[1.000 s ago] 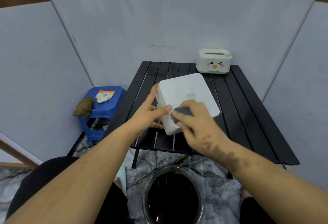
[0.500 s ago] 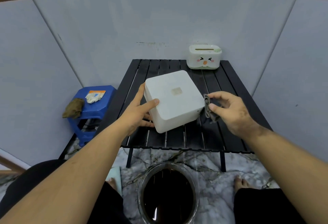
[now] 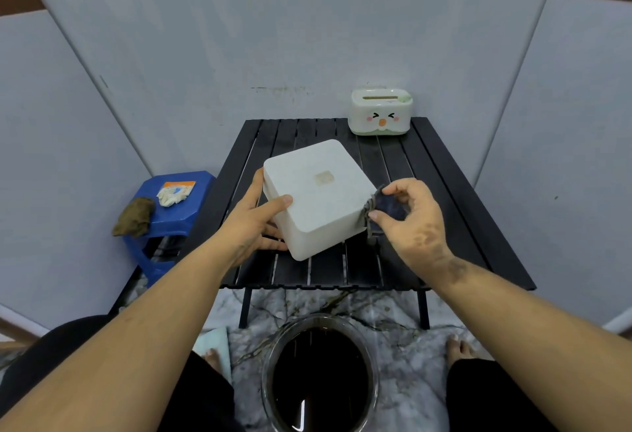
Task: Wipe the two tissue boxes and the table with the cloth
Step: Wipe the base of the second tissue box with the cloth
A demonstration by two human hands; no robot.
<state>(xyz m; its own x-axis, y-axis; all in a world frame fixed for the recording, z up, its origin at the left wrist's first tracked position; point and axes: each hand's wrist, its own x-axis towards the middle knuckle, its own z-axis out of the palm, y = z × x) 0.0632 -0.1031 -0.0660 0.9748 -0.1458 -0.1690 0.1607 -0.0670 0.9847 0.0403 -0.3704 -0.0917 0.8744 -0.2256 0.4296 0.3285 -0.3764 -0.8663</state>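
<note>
A plain white tissue box [image 3: 316, 194] lies on the black slatted table [image 3: 444, 199], turned at an angle. My left hand [image 3: 254, 223] grips its left side, thumb on the top and fingers under the near edge. My right hand [image 3: 410, 223] pinches a small dark cloth [image 3: 386, 207] and holds it against the box's right side. A second tissue box [image 3: 380, 111], cream with a cartoon face, stands at the table's far right edge by the wall.
A blue plastic stool [image 3: 171, 216] at the left carries a brown rag [image 3: 134, 216] and white gloves [image 3: 172, 192]. A glass bowl of dark liquid [image 3: 319, 377] sits on the marble floor between my feet. Grey wall panels enclose the table.
My right hand took the cloth off the near top corner of the white box and brought it round to the box's right side. The left hand keeps its hold.
</note>
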